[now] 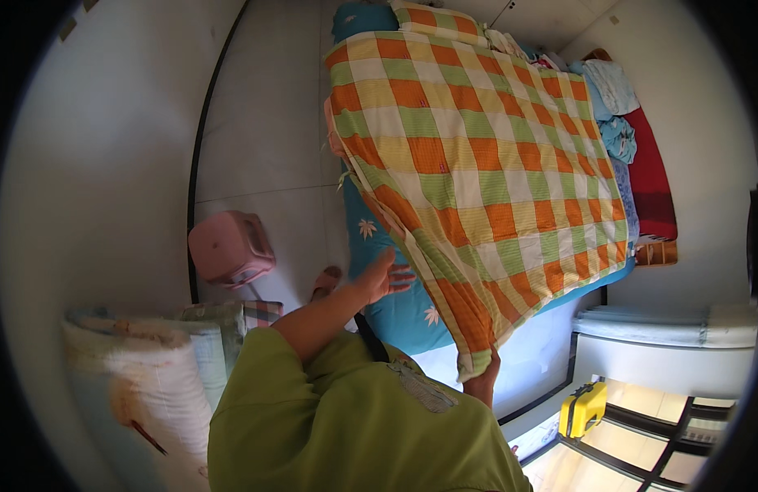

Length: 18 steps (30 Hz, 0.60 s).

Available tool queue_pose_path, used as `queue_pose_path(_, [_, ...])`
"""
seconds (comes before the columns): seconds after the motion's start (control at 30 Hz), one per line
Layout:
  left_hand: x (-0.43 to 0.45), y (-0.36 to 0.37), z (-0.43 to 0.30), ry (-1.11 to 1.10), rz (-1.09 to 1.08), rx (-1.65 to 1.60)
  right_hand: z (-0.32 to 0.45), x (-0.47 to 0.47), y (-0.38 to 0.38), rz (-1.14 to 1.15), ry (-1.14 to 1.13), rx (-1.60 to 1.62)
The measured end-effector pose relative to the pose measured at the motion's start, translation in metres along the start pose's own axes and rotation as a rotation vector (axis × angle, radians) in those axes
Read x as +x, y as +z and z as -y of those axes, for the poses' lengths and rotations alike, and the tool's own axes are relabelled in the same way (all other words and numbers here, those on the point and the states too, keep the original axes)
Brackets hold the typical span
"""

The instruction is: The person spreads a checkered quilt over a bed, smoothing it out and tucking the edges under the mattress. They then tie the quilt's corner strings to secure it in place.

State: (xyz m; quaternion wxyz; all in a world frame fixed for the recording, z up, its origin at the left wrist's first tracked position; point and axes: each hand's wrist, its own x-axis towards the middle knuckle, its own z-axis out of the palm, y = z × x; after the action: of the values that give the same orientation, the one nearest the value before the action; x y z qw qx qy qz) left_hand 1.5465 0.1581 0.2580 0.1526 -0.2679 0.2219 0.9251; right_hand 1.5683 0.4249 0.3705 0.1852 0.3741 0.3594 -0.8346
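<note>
A checked quilt (471, 166) in orange, green, yellow and white covers most of the bed. Its near corner is drawn into a bunch towards my body, gripped by my right hand (488, 372), which is partly hidden behind the cloth. My left hand (384, 280) has its fingers apart and holds nothing. It hovers above or lightly meets the teal bed sheet (397, 317) with white leaf prints, just left of the quilt's edge; contact cannot be judged. The quilt's left side slants across the mattress, leaving a strip of sheet uncovered.
A pink plastic stool (231, 249) stands left of the bed, with a slipper (325, 281) on the floor nearby. Rolled bedding (151, 369) is at lower left. A checked pillow (440, 23) lies at the far end. Folded cloths (610, 86) line the right side. A yellow case (582, 409) stands lower right.
</note>
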Motion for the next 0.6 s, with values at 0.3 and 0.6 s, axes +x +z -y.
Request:
queue_pose_path(0.3, [0.11,-0.025,-0.122,0.074,-0.179,-0.021,-0.013,-0.055,0.009,-0.048,-0.477,-0.39])
queue_pose_path(0.6, [0.154,-0.053,-0.169,0.12,-0.721,0.914,-0.031,-0.084,0.03,-0.266,-0.926,-1.369])
